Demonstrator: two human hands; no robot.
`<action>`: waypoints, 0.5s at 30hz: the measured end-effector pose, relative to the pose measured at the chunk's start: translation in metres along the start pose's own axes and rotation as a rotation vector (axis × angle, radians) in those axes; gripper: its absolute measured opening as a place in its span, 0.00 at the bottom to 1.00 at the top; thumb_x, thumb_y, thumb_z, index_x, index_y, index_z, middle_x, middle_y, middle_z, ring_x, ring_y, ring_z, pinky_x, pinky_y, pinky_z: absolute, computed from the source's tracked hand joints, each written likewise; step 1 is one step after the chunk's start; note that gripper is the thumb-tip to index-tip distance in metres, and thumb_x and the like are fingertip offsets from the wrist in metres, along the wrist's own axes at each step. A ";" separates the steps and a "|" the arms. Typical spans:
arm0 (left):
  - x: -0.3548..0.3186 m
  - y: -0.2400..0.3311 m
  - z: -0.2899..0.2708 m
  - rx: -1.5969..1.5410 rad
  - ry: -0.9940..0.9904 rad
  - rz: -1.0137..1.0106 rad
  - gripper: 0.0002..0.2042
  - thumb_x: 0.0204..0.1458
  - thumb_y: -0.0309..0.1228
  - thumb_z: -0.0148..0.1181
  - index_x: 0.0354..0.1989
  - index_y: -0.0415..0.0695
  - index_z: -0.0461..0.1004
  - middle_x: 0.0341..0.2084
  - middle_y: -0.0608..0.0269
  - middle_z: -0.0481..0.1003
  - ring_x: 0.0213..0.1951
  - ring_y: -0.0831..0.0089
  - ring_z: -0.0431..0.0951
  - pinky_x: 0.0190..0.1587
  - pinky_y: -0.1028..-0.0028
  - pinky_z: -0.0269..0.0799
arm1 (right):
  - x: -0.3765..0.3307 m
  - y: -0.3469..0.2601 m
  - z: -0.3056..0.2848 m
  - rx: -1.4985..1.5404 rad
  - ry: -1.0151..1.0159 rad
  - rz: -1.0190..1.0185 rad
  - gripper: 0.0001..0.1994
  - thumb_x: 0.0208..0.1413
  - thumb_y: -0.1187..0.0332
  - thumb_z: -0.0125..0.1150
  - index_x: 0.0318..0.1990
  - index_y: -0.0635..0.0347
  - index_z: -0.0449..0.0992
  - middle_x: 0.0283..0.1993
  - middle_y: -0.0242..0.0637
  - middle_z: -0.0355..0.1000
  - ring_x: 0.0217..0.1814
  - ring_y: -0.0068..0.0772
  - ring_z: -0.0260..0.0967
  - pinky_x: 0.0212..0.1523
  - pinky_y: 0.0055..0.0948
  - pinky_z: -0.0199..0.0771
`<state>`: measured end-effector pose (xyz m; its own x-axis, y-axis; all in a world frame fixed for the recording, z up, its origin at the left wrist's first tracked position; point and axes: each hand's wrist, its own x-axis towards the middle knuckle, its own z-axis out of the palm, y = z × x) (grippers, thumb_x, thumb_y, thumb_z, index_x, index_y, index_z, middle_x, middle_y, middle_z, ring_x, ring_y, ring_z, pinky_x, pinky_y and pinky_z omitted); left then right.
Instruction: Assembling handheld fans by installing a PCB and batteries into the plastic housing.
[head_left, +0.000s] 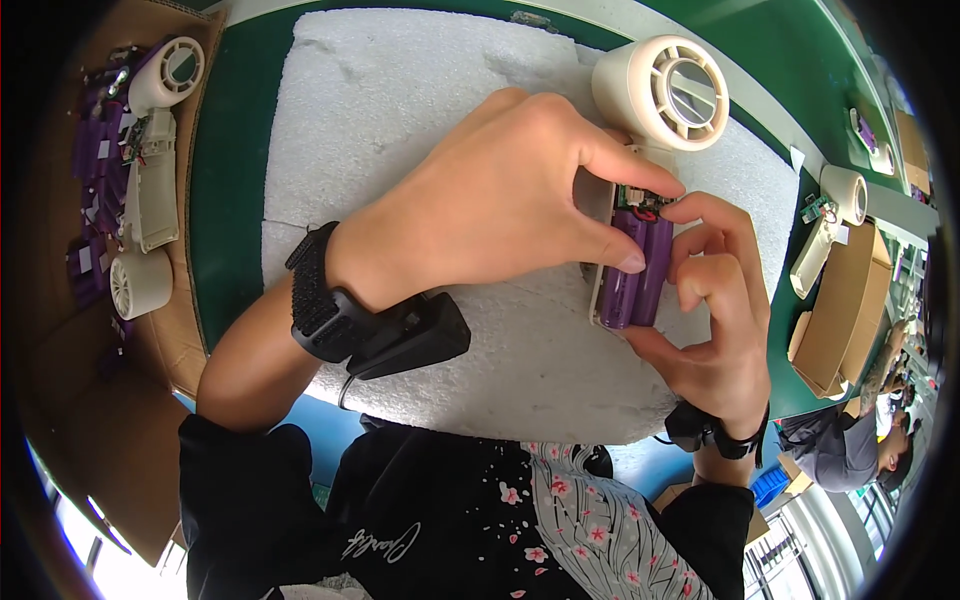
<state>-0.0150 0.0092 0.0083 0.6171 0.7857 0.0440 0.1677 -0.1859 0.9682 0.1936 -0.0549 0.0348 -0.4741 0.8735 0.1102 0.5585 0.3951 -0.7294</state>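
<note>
A cream handheld fan (628, 88) lies on a white foam slab, its round grille at the far end. The handle casing is uncovered and two purple battery cells (622, 296) sit side by side in it. Above them shows a small circuit board (634, 198) with thin red and black wires. My left hand (490, 195) reaches over from the left, thumb on the cells and index fingertip by the board. Closed round the handle's right side and lower end is my right hand (725, 300), its index fingertip also near the board. The fingers partly hide the casing.
A cardboard box (110, 400) on the left holds fan heads, handle shells and purple cells. The foam slab (400, 80) rests on a green table (228, 200). At right are another opened fan (815, 255), a small carton (850, 310) and a person (835, 445).
</note>
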 end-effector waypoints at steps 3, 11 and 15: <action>0.001 -0.002 0.000 -0.006 0.003 0.014 0.22 0.40 0.23 0.73 0.48 0.46 0.81 0.31 0.66 0.81 0.22 0.88 0.74 0.24 0.85 0.69 | 0.000 -0.002 0.001 -0.003 -0.005 0.025 0.29 0.22 0.86 0.73 0.32 0.54 0.60 0.55 0.48 0.62 0.33 0.30 0.62 0.34 0.30 0.66; 0.002 -0.003 0.000 0.044 0.012 0.056 0.22 0.40 0.23 0.73 0.48 0.46 0.80 0.28 0.68 0.81 0.21 0.89 0.71 0.23 0.85 0.66 | 0.004 -0.007 0.002 -0.014 0.007 0.065 0.27 0.25 0.87 0.72 0.33 0.56 0.62 0.53 0.43 0.61 0.34 0.31 0.62 0.35 0.28 0.66; 0.002 -0.001 -0.001 0.068 0.002 0.041 0.22 0.40 0.23 0.73 0.48 0.46 0.80 0.27 0.68 0.80 0.20 0.90 0.71 0.23 0.86 0.66 | 0.002 -0.007 0.004 -0.029 0.021 0.078 0.27 0.26 0.88 0.71 0.35 0.57 0.64 0.53 0.42 0.60 0.38 0.32 0.66 0.38 0.29 0.71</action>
<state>-0.0145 0.0113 0.0076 0.6230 0.7777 0.0842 0.1938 -0.2577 0.9466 0.1860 -0.0570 0.0376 -0.4138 0.9078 0.0681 0.6131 0.3332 -0.7163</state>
